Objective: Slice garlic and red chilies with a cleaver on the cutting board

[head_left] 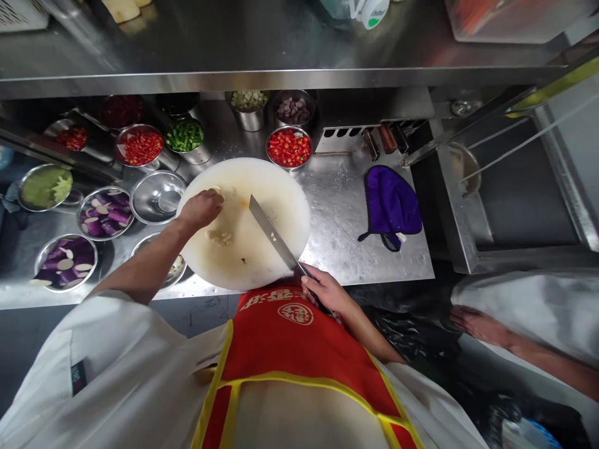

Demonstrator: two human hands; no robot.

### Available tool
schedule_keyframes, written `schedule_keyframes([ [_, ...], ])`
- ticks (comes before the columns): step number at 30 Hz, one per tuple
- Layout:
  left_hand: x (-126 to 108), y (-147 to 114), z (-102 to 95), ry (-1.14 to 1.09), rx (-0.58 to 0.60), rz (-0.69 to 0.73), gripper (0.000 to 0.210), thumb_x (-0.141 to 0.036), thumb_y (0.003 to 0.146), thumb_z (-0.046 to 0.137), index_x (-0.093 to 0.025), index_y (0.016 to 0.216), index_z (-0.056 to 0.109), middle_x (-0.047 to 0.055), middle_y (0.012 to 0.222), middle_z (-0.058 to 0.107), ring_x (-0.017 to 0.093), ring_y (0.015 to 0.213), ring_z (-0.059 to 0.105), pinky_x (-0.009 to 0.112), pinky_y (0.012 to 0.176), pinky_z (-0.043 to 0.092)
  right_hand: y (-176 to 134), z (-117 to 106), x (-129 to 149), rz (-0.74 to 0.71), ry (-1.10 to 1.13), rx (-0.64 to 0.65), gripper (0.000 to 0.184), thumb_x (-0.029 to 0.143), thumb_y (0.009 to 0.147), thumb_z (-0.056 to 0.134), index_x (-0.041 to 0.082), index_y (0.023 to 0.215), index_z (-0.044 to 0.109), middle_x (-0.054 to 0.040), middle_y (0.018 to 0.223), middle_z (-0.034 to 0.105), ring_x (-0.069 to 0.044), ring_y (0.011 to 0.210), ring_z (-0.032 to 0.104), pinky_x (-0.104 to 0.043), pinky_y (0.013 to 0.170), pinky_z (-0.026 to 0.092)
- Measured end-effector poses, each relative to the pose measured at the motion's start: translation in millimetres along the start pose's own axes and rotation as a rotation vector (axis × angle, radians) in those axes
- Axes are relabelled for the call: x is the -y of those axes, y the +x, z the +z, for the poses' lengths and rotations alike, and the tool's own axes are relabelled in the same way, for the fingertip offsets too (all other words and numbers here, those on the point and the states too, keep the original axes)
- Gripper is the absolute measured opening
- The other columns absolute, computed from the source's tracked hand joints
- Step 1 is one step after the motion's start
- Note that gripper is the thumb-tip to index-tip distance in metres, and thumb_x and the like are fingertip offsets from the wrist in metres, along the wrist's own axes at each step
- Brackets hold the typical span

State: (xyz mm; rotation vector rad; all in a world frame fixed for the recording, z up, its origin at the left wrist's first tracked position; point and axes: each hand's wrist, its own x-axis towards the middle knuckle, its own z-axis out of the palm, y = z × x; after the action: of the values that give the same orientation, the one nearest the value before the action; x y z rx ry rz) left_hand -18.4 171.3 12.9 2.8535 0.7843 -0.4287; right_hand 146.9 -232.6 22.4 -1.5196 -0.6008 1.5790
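My right hand (327, 290) is wrapped round the dark handle of a kitchen knife (276, 240). Its long blade lies slantwise over the round white cutting board (262, 274), tip pointing away from me, with a small pale bit on the metal. Over the board's left part, my left hand (202, 209) has its fingers curled down, and whatever they hold is hidden. Small pale pieces, like garlic cloves (219, 237), lie on the board just below that hand. Partly covered by my left forearm, a metal bowl (175, 274) contains more pale pieces.
An empty-looking metal bowl (159, 196) stands left of the board, beside bowls of purple eggplant (107, 214). Chopped red peppers (289, 148) stand behind. A purple cloth mitt (392, 202) lies right. A steel shelf (281, 80) overhangs the back. Another person's hand (482, 325) is at right.
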Motion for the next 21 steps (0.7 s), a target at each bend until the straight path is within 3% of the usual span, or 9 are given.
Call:
schedule_keyframes([
  [4,5.5,2.2,-1.9,0.14,0.097,0.007,0.038,-0.016,0.082,0.051,-0.02,0.113,0.072,0.013,0.117,0.069,0.029,0.106,0.066,0.04,0.091,0.049,-0.4,1.0,2.6,0.002,0.003,-0.002,0.063,0.049,0.098,0.05,0.022,0.154,0.041,0.0044,0.07,0.055,-0.009,0.05,0.05,-0.02,0.043,0.04],
  [9,10.2,6.6,4.4,0.091,0.001,0.157,0.034,-0.015,0.082,0.05,-0.018,0.107,0.073,0.015,0.115,0.067,0.03,0.112,0.062,0.042,0.097,0.048,-0.7,1.5,3.3,0.004,-0.002,0.001,0.062,0.049,0.098,0.05,0.022,0.154,0.043,0.004,0.071,0.055,-0.009,0.05,0.05,-0.019,0.042,0.039],
  [12,13.3,11.1,7.7,0.059,-0.066,0.204,0.032,-0.013,0.082,0.049,-0.016,0.103,0.073,0.015,0.127,0.061,0.03,0.115,0.059,0.042,0.098,0.049,-1.1,1.4,3.2,0.014,-0.007,-0.002,0.063,0.049,0.098,0.05,0.023,0.154,0.042,0.0041,0.07,0.055,-0.009,0.05,0.049,-0.019,0.042,0.039],
  [16,16.1,17.6,8.9,0.019,-0.014,0.27,0.027,-0.012,0.083,0.047,-0.016,0.095,0.071,0.013,0.116,0.066,0.027,0.11,0.06,0.038,0.097,0.05,-1.3,2.0,3.7,0.018,-0.006,-0.012,0.063,0.05,0.098,0.05,0.022,0.154,0.043,0.0041,0.07,0.055,-0.009,0.051,0.049,-0.019,0.043,0.04],
  [21,-8.9,10.2,12.8,-0.121,-0.001,0.317,0.022,-0.017,0.084,0.049,-0.017,0.093,0.069,0.011,0.107,0.067,0.026,0.103,0.062,0.037,0.094,0.05,-1.9,4.5,5.6,0.018,0.009,-0.022,0.065,0.051,0.097,0.051,0.021,0.154,0.043,0.0041,0.071,0.054,-0.009,0.052,0.05,-0.02,0.044,0.04],
])
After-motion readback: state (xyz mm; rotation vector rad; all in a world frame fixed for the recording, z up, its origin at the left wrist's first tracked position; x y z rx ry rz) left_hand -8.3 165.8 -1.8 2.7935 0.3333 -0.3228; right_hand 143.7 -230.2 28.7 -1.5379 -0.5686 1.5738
